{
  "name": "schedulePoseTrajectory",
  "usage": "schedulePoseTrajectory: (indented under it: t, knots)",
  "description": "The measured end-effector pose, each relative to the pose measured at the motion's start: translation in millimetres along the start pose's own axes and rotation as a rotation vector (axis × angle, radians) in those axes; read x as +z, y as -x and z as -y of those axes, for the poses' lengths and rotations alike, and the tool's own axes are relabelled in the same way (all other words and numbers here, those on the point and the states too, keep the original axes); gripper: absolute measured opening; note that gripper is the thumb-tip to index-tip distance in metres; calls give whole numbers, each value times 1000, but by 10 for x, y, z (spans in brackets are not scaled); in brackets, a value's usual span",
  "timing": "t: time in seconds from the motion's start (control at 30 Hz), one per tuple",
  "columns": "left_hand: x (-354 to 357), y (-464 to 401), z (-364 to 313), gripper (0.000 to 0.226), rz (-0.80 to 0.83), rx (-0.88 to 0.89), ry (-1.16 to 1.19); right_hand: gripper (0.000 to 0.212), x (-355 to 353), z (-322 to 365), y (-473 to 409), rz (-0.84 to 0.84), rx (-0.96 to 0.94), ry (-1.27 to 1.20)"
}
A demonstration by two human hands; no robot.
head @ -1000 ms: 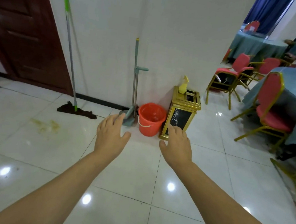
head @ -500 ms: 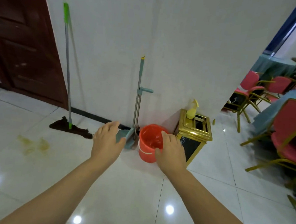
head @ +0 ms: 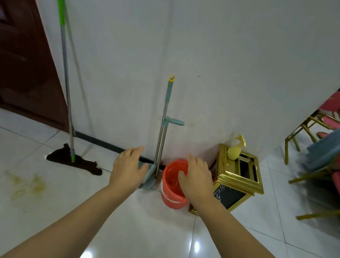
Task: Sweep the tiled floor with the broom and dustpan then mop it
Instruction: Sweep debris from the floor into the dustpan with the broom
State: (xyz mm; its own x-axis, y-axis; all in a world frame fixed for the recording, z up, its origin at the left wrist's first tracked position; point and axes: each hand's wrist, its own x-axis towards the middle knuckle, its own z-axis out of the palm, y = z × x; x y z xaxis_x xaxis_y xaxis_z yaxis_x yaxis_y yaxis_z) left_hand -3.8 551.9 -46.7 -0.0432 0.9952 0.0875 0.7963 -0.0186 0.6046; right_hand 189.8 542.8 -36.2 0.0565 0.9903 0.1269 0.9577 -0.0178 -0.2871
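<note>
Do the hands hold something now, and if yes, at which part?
Nothing is held. The left hand and the right hand are both open, stretched toward the broom and dustpan at the wall.

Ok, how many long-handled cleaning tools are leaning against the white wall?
2. The green-handled mop with the dark cloth head stands left, near the brown door. The teal broom and dustpan set stands beside the orange plastic bucket. None seems hidden.
</note>
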Motion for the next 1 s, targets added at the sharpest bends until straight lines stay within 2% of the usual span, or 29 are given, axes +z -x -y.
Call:
schedulePoseTrajectory:
  t: [0.27, 0.63, 0.8, 1.0]
  knots:
    - [452, -1003, 100, 53, 21, -112, -33, 59, 363, -247, -1339, 59, -66, -16]
    - [1289, -2704, -192, 50, 18, -332, 32, 50, 1048, -863, -3595, 288, -190, 15]
    - [1572, -3003, -164, 49, 3, -456, 79, 47, 1447, -945, -4277, 401, -250, 48]
    - [1726, -3050, 63, 49, 4, -596, 96, 43, 1867, -973, -4682, 583, -229, 69]
